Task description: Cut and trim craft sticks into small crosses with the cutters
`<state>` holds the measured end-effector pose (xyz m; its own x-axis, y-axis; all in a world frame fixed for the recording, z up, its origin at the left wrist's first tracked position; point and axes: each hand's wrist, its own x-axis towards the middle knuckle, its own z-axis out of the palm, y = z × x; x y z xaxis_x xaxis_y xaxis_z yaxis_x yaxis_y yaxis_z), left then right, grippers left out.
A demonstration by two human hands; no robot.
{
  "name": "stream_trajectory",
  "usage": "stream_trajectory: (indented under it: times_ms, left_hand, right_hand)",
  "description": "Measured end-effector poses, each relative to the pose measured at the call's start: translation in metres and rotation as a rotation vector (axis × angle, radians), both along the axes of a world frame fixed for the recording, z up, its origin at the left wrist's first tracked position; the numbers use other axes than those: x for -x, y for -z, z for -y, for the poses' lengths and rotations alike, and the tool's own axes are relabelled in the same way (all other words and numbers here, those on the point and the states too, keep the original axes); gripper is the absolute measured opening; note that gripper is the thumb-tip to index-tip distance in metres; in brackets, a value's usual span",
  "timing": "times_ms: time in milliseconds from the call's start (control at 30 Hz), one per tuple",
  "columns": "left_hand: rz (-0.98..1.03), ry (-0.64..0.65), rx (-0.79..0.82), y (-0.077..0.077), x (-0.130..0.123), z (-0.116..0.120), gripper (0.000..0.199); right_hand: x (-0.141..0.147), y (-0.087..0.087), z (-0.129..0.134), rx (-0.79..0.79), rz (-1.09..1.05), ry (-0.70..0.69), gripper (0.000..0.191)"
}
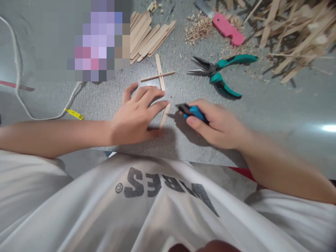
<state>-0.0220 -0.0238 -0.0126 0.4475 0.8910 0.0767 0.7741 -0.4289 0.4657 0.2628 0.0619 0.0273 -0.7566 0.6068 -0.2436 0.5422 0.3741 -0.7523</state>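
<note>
My left hand is palm down on the grey table. Its thumb and index finger steady a short wooden craft stick by its two ends. To the right, my right hand grips a blue and black utility knife, its dark tip pointing left toward the stick. A small gap separates tip and stick. Just beyond my left fingertips lie two crossed craft sticks, a wider one and a thin one laid across it.
Long-nose pliers with green handles lie spread beyond my right hand. A pink-handled knife rests by wood shavings. Craft sticks are stacked at the back, with a tangled pile of strips at right. A white cable loops at left.
</note>
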Motion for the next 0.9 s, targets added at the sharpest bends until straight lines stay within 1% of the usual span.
stream_trajectory:
  times_ms: [133,233,300,467,567,633,767,900]
  left_hand:
    - [-0.006,-0.013,0.033,-0.003,-0.001,0.0,0.077]
    - [-0.009,-0.021,0.045,-0.004,-0.002,-0.001,0.076]
    - [-0.009,-0.022,0.046,-0.005,-0.003,-0.001,0.075]
    - [-0.034,-0.023,0.067,-0.008,-0.003,-0.002,0.073]
    - [-0.048,-0.022,0.077,-0.008,-0.002,-0.004,0.07]
    - [-0.037,-0.022,0.079,-0.007,-0.001,-0.005,0.071]
    - [-0.002,-0.018,0.094,-0.006,0.001,-0.007,0.08]
    - [0.004,-0.019,0.111,-0.005,0.001,-0.01,0.084]
  right_hand:
    - [0.0,-0.007,0.003,-0.051,0.229,-0.183,0.037]
    - [0.008,-0.014,0.005,-0.106,0.342,-0.309,0.034]
    - [0.015,-0.018,0.005,-0.132,0.405,-0.344,0.03]
    - [0.024,-0.024,0.007,-0.115,0.512,-0.307,0.028]
    - [0.025,-0.024,0.011,-0.134,0.568,-0.269,0.029]
    - [0.025,-0.022,0.012,-0.155,0.584,-0.263,0.03]
    - [0.022,-0.018,0.011,-0.211,0.53,-0.271,0.028]
    - [0.021,-0.017,0.008,-0.221,0.479,-0.278,0.03]
